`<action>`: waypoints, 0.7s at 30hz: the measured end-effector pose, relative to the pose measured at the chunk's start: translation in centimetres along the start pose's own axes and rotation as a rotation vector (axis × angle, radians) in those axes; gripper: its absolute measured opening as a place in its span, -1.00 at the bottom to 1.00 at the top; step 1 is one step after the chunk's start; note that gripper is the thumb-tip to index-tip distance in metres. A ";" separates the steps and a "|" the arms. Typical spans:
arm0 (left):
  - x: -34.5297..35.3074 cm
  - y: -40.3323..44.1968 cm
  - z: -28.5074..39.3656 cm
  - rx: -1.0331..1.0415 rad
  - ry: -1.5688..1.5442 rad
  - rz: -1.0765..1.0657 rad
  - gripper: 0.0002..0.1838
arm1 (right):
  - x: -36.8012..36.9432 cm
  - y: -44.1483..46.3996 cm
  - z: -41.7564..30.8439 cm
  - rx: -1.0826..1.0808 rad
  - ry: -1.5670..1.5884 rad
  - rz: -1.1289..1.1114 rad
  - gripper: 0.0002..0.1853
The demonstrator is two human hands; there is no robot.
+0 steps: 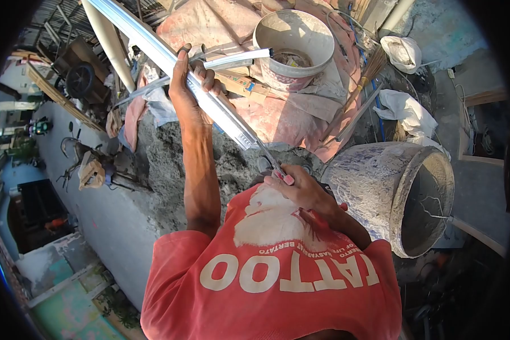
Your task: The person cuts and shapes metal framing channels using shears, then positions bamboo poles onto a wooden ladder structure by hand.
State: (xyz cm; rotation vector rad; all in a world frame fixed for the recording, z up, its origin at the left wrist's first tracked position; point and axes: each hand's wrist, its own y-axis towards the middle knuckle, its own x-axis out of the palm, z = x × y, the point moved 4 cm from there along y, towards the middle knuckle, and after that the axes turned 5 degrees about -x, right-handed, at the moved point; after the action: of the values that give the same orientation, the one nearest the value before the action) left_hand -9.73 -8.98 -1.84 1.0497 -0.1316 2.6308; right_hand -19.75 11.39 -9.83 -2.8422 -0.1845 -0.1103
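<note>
My left hand is closed around a bundle of long, silvery metal profiles, which slants from the upper left down toward my chest. A second metal strip crosses behind that hand; whether it is gripped too, I cannot tell. In front of my shirt, my right hand is wrapped around the pinkish-red handles of what look like tin snips. Their narrow metal end points up at the lower end of the profiles and seems to touch it. The jaws are too small to make out.
Ahead, a dirty whitish bucket stands on a reddish tarp. A large cement-crusted drum lies on its side at the right. A twig broom and white sacks lie nearby. A bicycle is at the left.
</note>
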 end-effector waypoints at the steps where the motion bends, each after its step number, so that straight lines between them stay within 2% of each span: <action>1: 0.0 0.0 0.0 -0.002 0.004 -0.002 -0.74 | 0.0 0.0 -0.1 -0.010 -0.006 0.006 -0.62; 8: -0.2 0.5 0.0 -0.001 0.047 -0.002 -0.67 | -0.4 0.3 -0.1 -0.010 -0.028 0.007 -0.58; 15: 0.2 0.2 0.3 0.035 0.130 0.039 -0.70 | -1.0 0.6 -0.1 -0.063 -0.144 0.005 -0.58; 21: 0.3 -0.1 0.4 -0.004 0.025 -0.035 -0.66 | -0.8 0.3 0.1 -0.179 -0.228 0.036 -0.60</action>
State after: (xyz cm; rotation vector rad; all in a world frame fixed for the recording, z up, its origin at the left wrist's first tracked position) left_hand -9.69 -8.86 -1.35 1.0083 -0.1120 2.6104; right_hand -20.51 11.09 -10.10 -3.0303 -0.1788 0.2173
